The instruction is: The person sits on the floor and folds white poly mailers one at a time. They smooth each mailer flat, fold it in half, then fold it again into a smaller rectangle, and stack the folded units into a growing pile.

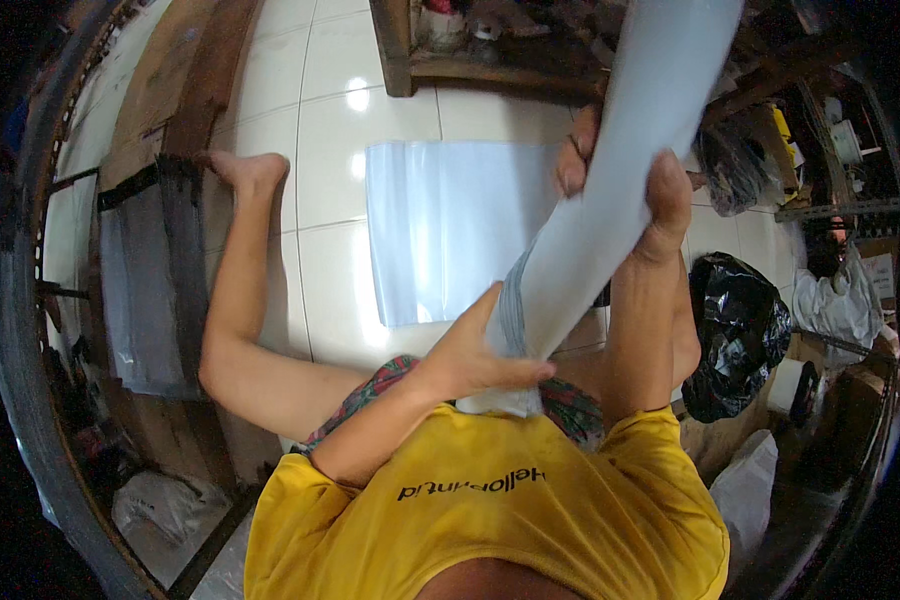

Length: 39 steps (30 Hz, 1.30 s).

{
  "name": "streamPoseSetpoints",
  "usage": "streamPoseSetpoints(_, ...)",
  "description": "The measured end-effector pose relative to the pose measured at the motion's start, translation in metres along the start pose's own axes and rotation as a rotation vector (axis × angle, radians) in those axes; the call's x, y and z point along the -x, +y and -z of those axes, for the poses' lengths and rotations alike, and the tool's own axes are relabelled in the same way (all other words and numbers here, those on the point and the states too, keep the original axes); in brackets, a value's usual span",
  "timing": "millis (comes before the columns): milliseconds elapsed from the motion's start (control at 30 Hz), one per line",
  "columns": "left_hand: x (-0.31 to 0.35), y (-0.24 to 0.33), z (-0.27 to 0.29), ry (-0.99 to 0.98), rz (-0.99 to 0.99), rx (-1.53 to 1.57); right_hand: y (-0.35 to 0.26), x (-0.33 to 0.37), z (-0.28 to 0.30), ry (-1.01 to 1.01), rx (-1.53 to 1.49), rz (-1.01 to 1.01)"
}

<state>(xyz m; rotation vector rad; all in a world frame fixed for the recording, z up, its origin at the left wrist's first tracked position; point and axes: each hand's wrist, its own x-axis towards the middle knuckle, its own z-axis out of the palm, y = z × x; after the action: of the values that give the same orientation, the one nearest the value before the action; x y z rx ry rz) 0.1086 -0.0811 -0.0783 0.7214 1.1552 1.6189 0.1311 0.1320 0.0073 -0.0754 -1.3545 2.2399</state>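
A long whitish roll (620, 180) of what looks like plastic sheet slants from my lap up past the top edge of the view. My left hand (470, 350) grips its lower end, thumb stretched across it and fingers partly hidden behind. Along that end, several greyish layered edges (511, 310) show beside my fingers. Higher up, my right hand (662, 212) is wrapped around the roll from its right side. Skin shows at the roll's left edge too, fingers or toes, I cannot tell which. A pale, glossy sheet (450, 230) lies flat on the floor in front of me.
White tiles (320, 180) cover the floor. A wooden shelf (500, 75) stands ahead. To the right are a black plastic bag (735, 335), a white bag (840, 305) and cluttered racks. Clear plastic sheets (150, 300) lie on brown boards at the left, beyond my bent leg (235, 270).
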Motion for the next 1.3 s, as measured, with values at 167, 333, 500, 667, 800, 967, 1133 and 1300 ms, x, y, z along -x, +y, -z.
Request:
streamPoseSetpoints(167,-0.009,0.001,-0.014,0.353,0.066,-0.441,0.009,-0.003,-0.024,0.396,0.861,0.170)
streamPoseSetpoints(333,-0.011,0.030,0.026,-0.016,0.199,-0.367,-0.008,0.003,-0.016,0.274,0.356,0.022)
streamPoseSetpoints(500,-0.003,-0.006,0.047,-0.582,0.473,0.683,0.025,-0.020,0.015,-0.631,-0.624,-0.047)
streamPoseSetpoints(667,0.012,0.019,0.029,-0.015,-0.022,-0.354,0.033,0.000,0.024,-0.095,-0.354,-0.051)
streamPoseSetpoints(800,-0.011,0.034,0.017,0.157,-0.034,-0.563,0.010,-0.013,-0.008,0.008,0.035,0.048)
streamPoseSetpoints(967,-0.038,0.040,0.026,0.236,-0.104,-0.533,-0.008,-0.037,-0.028,0.084,0.414,0.243)
streamPoseSetpoints(1133,-0.053,0.039,0.038,0.387,-0.381,-0.544,-0.003,-0.042,-0.038,0.001,0.491,0.401)
streamPoseSetpoints(1300,-0.071,0.024,0.072,0.374,-0.400,-0.392,0.020,-0.032,-0.068,-0.009,0.561,0.401)
